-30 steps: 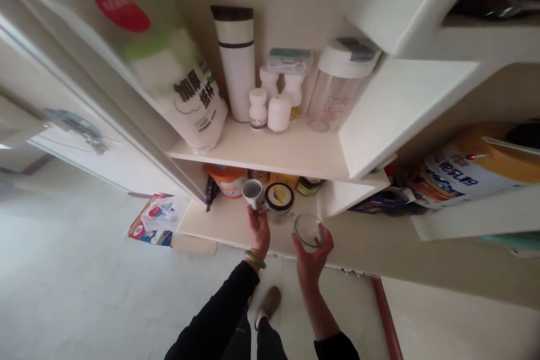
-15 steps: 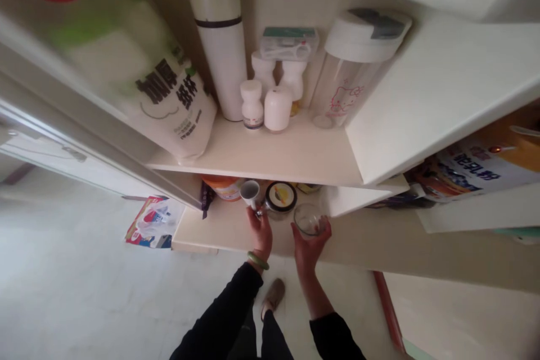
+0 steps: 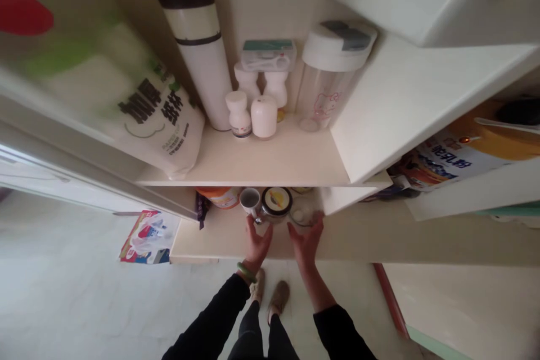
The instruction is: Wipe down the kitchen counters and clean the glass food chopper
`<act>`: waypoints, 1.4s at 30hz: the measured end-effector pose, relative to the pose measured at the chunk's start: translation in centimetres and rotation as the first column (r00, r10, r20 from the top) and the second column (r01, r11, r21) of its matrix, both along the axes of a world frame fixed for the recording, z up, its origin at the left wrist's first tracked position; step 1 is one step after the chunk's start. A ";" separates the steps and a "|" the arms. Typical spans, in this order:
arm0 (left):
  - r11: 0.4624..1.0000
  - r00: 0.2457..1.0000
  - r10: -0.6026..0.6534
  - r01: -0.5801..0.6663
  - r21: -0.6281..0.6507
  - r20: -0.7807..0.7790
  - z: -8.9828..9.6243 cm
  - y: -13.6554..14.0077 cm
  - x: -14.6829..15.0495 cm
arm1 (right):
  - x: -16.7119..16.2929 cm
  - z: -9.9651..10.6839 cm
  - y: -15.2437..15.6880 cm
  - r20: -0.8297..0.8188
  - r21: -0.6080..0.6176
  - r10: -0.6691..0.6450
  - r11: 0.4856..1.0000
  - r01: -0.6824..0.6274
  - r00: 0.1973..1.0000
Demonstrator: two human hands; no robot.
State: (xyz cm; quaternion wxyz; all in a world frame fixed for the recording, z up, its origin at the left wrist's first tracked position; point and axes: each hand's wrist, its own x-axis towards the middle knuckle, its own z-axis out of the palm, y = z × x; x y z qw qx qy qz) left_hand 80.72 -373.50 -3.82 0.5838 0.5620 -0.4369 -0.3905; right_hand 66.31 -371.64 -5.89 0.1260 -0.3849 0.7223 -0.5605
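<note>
A white mug (image 3: 250, 201) with a grey inside stands on the lower shelf, left of a glass jar (image 3: 277, 201) with a black-rimmed yellow lid. My left hand (image 3: 257, 244), a green bangle on its wrist, is open just in front of the mug, thumb and fingers spread. Its fingertips are close to the mug's handle; whether they touch is unclear. To the jar's right is a clear glass bowl (image 3: 300, 212). My right hand (image 3: 307, 241) grips it from the front, thumb on the left side and fingers on the right.
Above, the upper shelf (image 3: 270, 163) juts over the jars, holding a white flask (image 3: 202, 62), several white bottles (image 3: 264, 116), a clear pitcher (image 3: 327, 87) and a paper-cup bag (image 3: 169, 118). An orange-labelled tub (image 3: 223, 197) stands at the lower left.
The mug and glass bowl are now farther back, beside the jar. My left thumb and fingers have spread away from the mug. The camera view has shifted slightly.
</note>
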 end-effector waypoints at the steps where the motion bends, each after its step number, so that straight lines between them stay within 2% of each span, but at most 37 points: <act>1: 1.000 1.000 -0.001 0.000 0.010 0.023 -0.1 0.0 0.2 | -0.1 -0.2 0.2 0.004 -0.009 -0.003 1.000 0.003 1.000; 9: 0.992 0.992 0.119 -0.120 0.031 0.038 -1.2 -0.7 -1.2 | 0.1 -0.3 -1.3 0.130 -0.070 -0.049 0.996 0.058 0.990; 14: 0.990 0.990 0.140 -0.141 0.014 0.029 -0.8 -0.8 -1.3 | 0.5 0.0 -1.8 0.191 -0.091 -0.057 0.993 0.076 0.980; 16: 0.996 0.996 0.083 -0.083 0.014 0.029 -0.2 -0.5 -0.7 | 0.2 0.2 -1.9 0.189 -0.067 -0.063 0.995 0.077 0.980; 21: 0.985 0.984 -0.174 0.174 0.002 -0.042 0.8 0.5 2.1 | -0.9 0.6 -2.4 0.233 0.001 -0.007 1.000 0.007 0.972; 23: 0.973 0.971 -0.231 0.232 0.003 -0.068 0.8 0.4 3.3 | -0.7 0.9 -1.5 0.281 -0.007 -0.011 1.000 0.013 0.960; 26: 0.968 0.966 -0.248 0.251 0.030 -0.069 0.7 -0.2 4.7 | 0.7 1.7 1.2 0.294 -0.039 -0.002 0.999 0.014 0.956; 29: 0.955 0.955 -0.289 0.293 0.048 -0.065 0.8 -1.2 5.8 | 3.0 2.9 3.3 0.308 -0.039 0.132 0.991 -0.126 0.942; 31: 0.933 0.934 -0.353 0.356 0.046 -0.064 1.0 -1.9 6.4 | 4.3 3.6 3.6 0.343 -0.040 0.224 0.974 -0.224 0.912; 33: 0.914 0.915 -0.400 0.402 0.051 -0.039 1.1 -2.5 7.2 | 5.1 4.0 3.0 0.366 -0.042 0.249 0.967 -0.252 0.897; 37: 0.930 0.927 -0.366 0.363 0.053 0.078 1.1 -3.1 8.4 | 6.1 4.0 1.9 0.380 -0.047 0.262 0.963 -0.264 0.887; 42: 0.951 0.945 -0.307 0.310 -0.014 0.111 1.3 -3.2 8.5 | 7.3 3.4 1.9 0.372 -0.081 0.297 0.954 -0.288 0.879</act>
